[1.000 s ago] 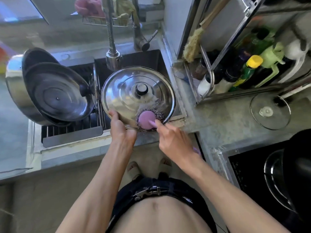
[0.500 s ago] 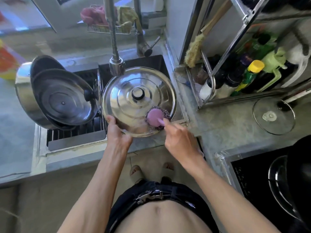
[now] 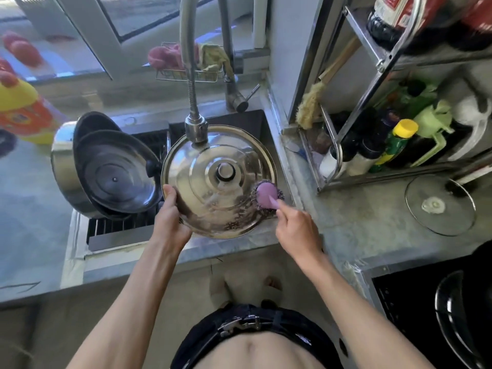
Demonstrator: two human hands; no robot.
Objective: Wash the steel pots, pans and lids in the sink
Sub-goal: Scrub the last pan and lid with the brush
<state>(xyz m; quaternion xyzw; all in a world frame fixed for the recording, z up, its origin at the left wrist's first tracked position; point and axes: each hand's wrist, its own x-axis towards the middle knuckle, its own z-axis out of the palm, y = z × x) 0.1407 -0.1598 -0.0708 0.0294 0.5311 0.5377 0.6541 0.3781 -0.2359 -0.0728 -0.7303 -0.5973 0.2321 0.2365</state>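
A large steel lid [image 3: 207, 169] with a round knob is held over the sink [image 3: 255, 123], knob side up and wet with suds. My left hand [image 3: 170, 222] grips its near-left rim, thumb on top. My right hand [image 3: 295, 222] holds the handle of a pink scrubber [image 3: 266, 194] backed with steel wool, pressed on the lid's right edge. To the left, a steel pot [image 3: 62, 166] lies tilted on the drain rack with a second lid [image 3: 114, 177] leaning in its mouth.
The faucet head [image 3: 196, 127] hangs just above the lid's far edge. A metal rack [image 3: 372, 107] with bottles and a brush stands at the right. A glass lid [image 3: 439, 205] lies on the counter. A stove [image 3: 426, 302] with a dark pan sits at the near right.
The scrubber has slid from the lid's near edge round to its right edge. My left hand keeps its grip on the rim. The camera has tilted up.
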